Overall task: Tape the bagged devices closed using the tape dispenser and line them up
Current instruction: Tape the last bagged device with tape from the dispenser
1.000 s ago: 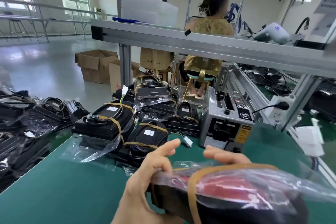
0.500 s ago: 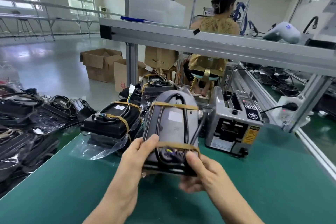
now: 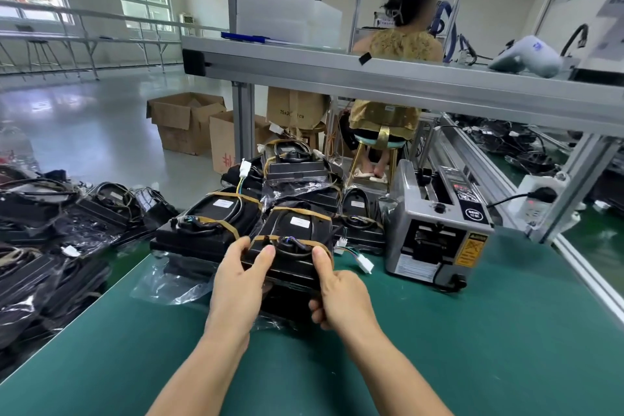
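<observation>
Head cam: left hand (image 3: 238,275) & right hand (image 3: 341,294) both clamp the taped device (image 3: 292,240) at its near edge, thumbs on top. Long axis runs away from the person, w/ the device over the taped stack (image 3: 209,223), tape dispenser (image 3: 435,230) just right.

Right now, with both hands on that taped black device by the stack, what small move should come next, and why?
Probably set the bagged device down and let go. The left hand and right hand grip its near end, both tape bands already wrap it, and it sits right against the taped devices lined up left of the tape dispenser.
</observation>
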### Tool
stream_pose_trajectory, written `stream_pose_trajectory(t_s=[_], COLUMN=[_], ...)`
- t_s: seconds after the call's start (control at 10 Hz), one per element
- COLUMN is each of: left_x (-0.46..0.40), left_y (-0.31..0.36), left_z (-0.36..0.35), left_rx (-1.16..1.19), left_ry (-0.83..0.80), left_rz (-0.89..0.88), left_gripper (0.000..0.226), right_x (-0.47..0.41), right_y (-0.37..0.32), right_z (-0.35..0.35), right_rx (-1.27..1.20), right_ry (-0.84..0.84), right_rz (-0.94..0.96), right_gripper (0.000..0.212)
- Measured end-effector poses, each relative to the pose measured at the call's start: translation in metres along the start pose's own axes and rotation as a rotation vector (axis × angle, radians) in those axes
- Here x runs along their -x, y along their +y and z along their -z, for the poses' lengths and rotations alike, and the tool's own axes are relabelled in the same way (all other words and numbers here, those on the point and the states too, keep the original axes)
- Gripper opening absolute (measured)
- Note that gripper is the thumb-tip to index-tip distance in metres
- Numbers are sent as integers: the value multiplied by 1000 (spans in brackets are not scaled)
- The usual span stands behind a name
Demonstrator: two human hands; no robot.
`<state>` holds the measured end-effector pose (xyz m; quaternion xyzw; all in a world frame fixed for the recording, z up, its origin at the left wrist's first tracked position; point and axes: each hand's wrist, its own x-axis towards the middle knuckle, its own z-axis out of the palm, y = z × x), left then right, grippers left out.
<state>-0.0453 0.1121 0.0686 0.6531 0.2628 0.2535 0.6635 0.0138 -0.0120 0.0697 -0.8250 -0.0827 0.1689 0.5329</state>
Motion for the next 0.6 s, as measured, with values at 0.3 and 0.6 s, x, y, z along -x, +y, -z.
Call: stream_pose_trajectory(t_s=[0.3, 0.6], left_x=[25, 96], left_y=[5, -69], left_z=[5, 18], left_rx=[-850, -1045], left_ry=[221, 224], left_rz=[-349, -761], left_gripper=[46, 39], right_x=[0, 9], right_y=[3, -4], right_z=[-15, -10], right_rx=[184, 519], right_ry=[50, 13], right_rz=[8, 36], right_gripper=[78, 83])
